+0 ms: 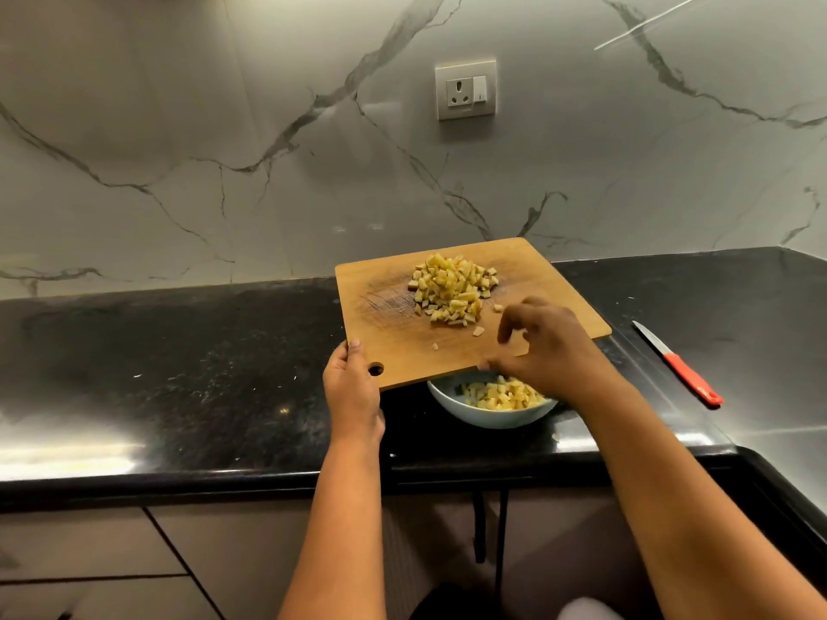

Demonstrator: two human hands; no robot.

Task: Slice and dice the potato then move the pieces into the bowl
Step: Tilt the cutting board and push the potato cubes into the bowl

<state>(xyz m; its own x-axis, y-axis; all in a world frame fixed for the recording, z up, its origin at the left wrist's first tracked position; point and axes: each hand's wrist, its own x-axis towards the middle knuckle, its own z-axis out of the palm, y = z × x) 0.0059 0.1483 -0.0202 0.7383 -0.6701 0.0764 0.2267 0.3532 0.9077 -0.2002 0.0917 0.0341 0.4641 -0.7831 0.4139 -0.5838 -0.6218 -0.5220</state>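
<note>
**A:** Over the bowl [488,411], from the head view, what is each grip doing?

**B:** The left hand [353,391] pinches the near left corner of the wooden cutting board [402,346], thumb on top beside the hanging hole, and holds it lifted above the dark tabletop [179,373]. The right hand [543,346] hovers at the board's near edge with fingers loosely curled and spread; it seems to hold nothing, though its underside is hidden.

**A:** And the potato?

**B:** Diced. One heap of potato pieces [454,286] sits on the board, beyond the right hand's fingertips, with a few stray cubes between heap and hand. More cubes already lie in the bowl, directly below the right hand and the board's near edge.

**A:** How will the pieces handle?

**B:** Light, small and firm, I judge, with wet cut faces that cling to wood and to fingers. They likely won't slide on tilt alone, so raking them toward the near edge with flat fingers looks surer than picking them up.

**A:** And the board?

**B:** Stiff and flat, so one corner grip carries it, but held at a corner it wants to twist; a firm pinch matters.

**A:** Anything else?

**B:** A red-handled knife [680,364] lies on the tabletop, well right of the right hand.
</note>
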